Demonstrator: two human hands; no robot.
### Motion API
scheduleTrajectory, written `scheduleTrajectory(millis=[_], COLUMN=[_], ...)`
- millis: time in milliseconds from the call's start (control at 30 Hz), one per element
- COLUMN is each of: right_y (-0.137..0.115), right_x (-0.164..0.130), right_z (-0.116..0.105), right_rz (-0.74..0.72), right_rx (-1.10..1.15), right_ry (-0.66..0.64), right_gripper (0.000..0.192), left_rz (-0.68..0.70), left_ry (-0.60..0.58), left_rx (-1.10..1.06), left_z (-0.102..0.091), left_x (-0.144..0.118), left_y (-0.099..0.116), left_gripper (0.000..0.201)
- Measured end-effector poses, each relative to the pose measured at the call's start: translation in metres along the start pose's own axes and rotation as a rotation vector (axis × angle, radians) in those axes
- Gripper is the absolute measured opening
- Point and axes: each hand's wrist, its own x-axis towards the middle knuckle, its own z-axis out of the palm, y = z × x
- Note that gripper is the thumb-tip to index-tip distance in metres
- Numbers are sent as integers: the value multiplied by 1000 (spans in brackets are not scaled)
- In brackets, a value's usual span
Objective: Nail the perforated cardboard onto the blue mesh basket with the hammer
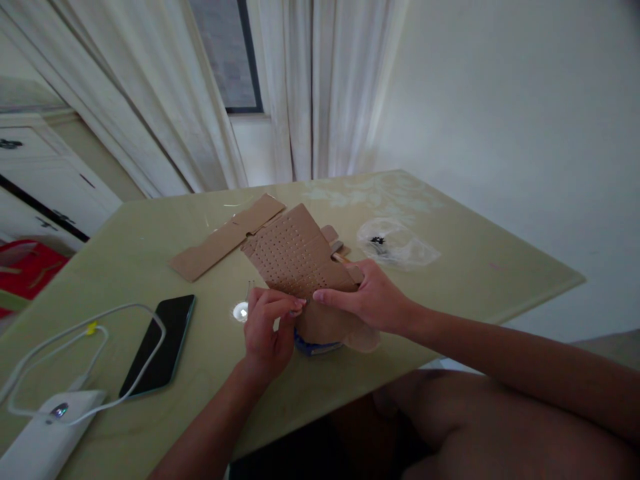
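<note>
My right hand [376, 295] grips a brown piece of cardboard [293, 250] punched with rows of small holes. Its thumb lies along the near face, and the fingers are mostly hidden behind. At the cardboard's lower edge my left hand [270, 327] is closed in a pinch. A tiny thing shows at those fingertips, too small to name. Beneath the two hands are a brown sheet [327, 323] and a blue object [316, 347], mostly covered. Just left of my left hand lies a small bright round piece [241, 311], with two thin wire-like lines above it.
A flat cardboard strip [227, 238] lies behind the hands. To the right rests a clear plastic bag [397, 243] with small black pieces. On the left are a black phone [160, 347] and a white power bank [57, 433] with a looped cable [133, 307].
</note>
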Motion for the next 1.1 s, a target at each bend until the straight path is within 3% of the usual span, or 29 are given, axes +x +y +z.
scheduleTrajectory(millis=[433, 833, 1100], right_y=[-5, -1, -5], right_x=[0, 0, -3], right_z=[1, 4, 8], right_rz=[-4, 15, 19], right_rx=[55, 65, 34], right_ry=[11, 18, 16], right_gripper=[34, 35, 37], left_rz=[47, 0, 60], left_ry=[24, 83, 87], left_rx=[-22, 1, 47], left_z=[-1, -1, -6], left_x=[3, 4, 2], left_y=[2, 6, 4], left_gripper=[18, 19, 21])
